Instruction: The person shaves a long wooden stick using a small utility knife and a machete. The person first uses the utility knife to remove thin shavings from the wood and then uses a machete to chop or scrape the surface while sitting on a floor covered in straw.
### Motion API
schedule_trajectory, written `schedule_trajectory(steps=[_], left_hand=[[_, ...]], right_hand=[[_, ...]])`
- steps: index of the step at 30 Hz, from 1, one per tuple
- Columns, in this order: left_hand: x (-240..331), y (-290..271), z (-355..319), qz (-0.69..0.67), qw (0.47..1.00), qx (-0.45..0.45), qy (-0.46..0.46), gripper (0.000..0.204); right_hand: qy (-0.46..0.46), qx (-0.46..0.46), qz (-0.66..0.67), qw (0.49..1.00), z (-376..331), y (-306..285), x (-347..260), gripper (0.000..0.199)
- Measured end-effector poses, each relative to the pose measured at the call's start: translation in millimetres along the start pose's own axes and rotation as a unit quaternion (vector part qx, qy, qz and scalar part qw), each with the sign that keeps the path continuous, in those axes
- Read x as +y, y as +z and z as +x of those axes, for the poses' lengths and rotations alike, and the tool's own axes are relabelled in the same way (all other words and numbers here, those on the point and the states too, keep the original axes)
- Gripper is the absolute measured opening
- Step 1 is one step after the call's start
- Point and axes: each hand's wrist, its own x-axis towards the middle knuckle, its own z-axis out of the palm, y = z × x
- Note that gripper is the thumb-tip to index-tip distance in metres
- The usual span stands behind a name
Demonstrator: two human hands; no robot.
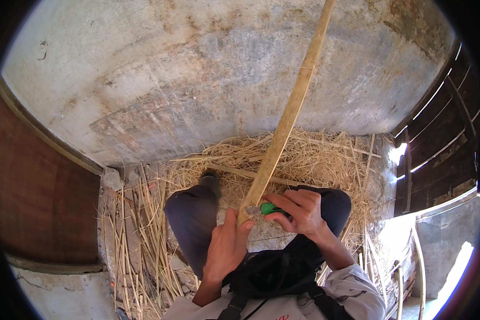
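Note:
A long, flat bamboo strip (290,114) slants up from my lap past the wall's foot, its near end between my knees. My left hand (228,245) is closed on that near end, thumb and fingers to either side. In my right hand (300,212) is a small knife (271,208) with a green handle. Its short grey blade lies against the strip's right edge, just beyond my left thumb. How much of the blade is behind the strip I cannot tell.
A heap of pale shavings (325,160) lies along the stained wall (197,80). Thin split sticks (136,240) are spread on the floor at left, beside a brown door panel (48,186). Dark slatted boards (437,138) stand at right. My bent knees flank the strip.

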Motion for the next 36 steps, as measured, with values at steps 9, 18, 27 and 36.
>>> schedule_trajectory(steps=[9,18,27,36], left_hand=[[-3.5,1.5,-4.4,0.002,1.000,-0.009,-0.004,0.019],[-3.3,-1.3,-7.1,-0.002,1.000,-0.014,-0.012,0.019],[-1.7,-5.0,-9.9,-0.006,0.999,-0.037,-0.020,0.027],[-15.8,-7.7,-45.6,-0.016,0.998,-0.055,-0.008,0.019]], right_hand=[[-0.006,-0.001,-0.017,1.000,-2.7,-2.7,2.2,0.044],[-0.021,-0.001,-0.037,0.999,0.5,-5.5,-0.5,0.046],[-0.024,-0.018,-0.051,0.998,3.0,-11.1,-5.2,0.041],[0.194,0.181,-0.042,0.963,10.3,-32.0,65.9,0.033]])
